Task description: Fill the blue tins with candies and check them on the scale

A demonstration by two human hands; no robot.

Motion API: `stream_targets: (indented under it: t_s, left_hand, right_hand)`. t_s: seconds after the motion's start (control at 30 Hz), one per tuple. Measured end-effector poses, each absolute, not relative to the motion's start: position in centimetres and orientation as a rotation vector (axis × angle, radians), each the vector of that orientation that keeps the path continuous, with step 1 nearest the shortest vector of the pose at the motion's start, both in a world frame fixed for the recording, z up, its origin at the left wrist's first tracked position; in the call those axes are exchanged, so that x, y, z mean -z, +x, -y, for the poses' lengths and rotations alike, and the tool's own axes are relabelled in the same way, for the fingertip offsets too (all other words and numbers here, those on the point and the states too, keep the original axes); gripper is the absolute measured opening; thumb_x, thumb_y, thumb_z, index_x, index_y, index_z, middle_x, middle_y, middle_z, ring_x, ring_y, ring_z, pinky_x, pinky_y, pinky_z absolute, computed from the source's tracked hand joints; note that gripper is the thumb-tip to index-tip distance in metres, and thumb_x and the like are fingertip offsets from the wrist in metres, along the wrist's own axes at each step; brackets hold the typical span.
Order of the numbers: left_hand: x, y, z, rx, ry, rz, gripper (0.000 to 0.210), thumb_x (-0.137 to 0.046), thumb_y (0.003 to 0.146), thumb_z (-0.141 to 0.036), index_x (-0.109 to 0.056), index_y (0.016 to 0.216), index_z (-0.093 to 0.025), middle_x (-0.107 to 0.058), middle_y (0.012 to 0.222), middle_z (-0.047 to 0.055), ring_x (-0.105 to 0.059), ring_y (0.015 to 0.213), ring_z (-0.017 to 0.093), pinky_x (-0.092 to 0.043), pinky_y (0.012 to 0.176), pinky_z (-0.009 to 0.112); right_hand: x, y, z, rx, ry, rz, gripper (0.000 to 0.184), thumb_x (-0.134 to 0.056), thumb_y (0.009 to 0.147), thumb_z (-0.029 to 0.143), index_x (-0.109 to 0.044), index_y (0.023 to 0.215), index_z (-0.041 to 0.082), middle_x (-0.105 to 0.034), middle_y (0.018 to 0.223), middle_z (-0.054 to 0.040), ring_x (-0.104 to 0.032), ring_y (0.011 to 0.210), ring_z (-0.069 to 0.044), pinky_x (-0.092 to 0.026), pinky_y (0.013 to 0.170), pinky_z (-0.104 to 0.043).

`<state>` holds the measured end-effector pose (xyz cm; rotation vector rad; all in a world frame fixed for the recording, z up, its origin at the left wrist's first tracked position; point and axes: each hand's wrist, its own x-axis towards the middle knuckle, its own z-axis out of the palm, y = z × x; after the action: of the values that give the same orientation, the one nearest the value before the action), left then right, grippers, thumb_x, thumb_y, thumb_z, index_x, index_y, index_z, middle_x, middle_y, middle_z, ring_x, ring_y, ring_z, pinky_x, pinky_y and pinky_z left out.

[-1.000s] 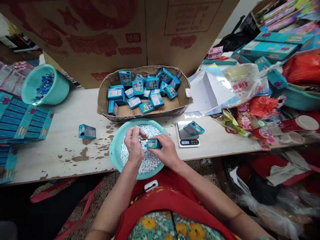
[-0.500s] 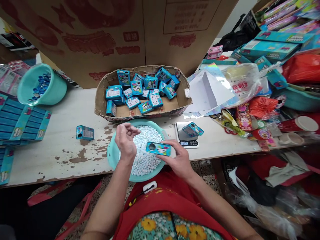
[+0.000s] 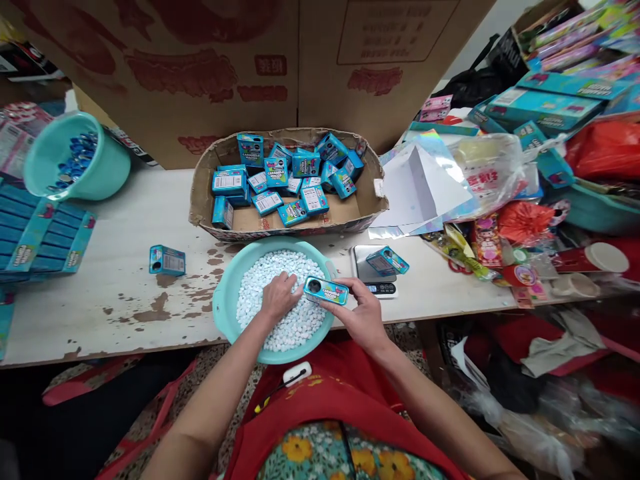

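Note:
My left hand reaches down into a turquoise basin heaped with small white candies. Its fingers are bent, with the tips among the candies. Over the basin's right side, my right hand grips a blue candy tin between thumb and fingers. The tin lies on its long side, its dark round opening turned left towards my left hand. Just beyond, a digital scale carries another blue tin. A third tin stands on the table to the left of the basin.
A cut-down cardboard tray with several blue tins sits behind the basin, before a large carton. At left are a turquoise bucket of blue packets and stacked display boxes. Bags and wrappers crowd the right side.
My left hand has dropped from above the basin into the candies. My right hand has shifted slightly right with the tin, which has turned so that its labelled face shows.

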<state>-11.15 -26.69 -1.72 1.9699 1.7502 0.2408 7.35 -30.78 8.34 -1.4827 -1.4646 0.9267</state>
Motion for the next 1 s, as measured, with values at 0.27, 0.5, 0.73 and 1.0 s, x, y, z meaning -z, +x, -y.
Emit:
stream_targets:
  t_s: [0.27,0.5,0.73,1.0]
  left_hand:
    - [-1.9,-13.0,26.3,-1.024,0.846,-1.685,0.029,-0.052,0.079,-0.046,-0.049,0.07,-0.019,-0.048,0.061,-0.003,-0.045,0.044,0.01,-0.03,0.04,0.022]
    - [-9.0,-10.7,26.3,-1.506,0.408,-1.197,0.023,-0.062,0.076,-0.037,-0.05,0.079,-0.017,-0.059,0.066,-0.002,-0.055,0.049,0.01,-0.043,0.047,0.022]
    - [-9.6,-10.0,25.4,-1.599,0.333,-1.238,0.028,-0.065,0.075,-0.04,-0.05,0.072,-0.016,-0.057,0.066,-0.002,-0.057,0.054,0.01,-0.046,0.051,0.023]
    - [-9.5,-9.6,25.0,-1.579,0.465,-1.297,0.037,-0.059,0.08,-0.043,-0.047,0.057,-0.017,-0.048,0.051,-0.003,-0.058,0.055,0.013,-0.049,0.061,0.027]
  right_hand:
    - [-6.3,5.3,30.0,-0.928,-1.505,1.564,0.031,-0.075,0.071,0.03,-0.062,0.098,0.023,-0.064,0.094,-0.0034,-0.061,0.09,-0.021,-0.048,0.081,-0.034]
    - [-7.3,2.9,29.3,-0.895,-1.436,1.788,0.027,-0.072,0.073,0.024,-0.061,0.098,0.021,-0.064,0.092,-0.005,-0.061,0.089,-0.023,-0.048,0.079,-0.035]
    - [-9.2,2.6,29.0,-0.904,-1.431,1.813,0.027,-0.071,0.072,0.022,-0.062,0.098,0.023,-0.065,0.092,-0.0043,-0.062,0.089,-0.023,-0.049,0.078,-0.036]
    - [-8.8,2.4,28.7,-0.932,-1.441,1.729,0.029,-0.075,0.07,0.025,-0.062,0.096,0.022,-0.065,0.092,-0.0042,-0.061,0.089,-0.023,-0.047,0.078,-0.035]
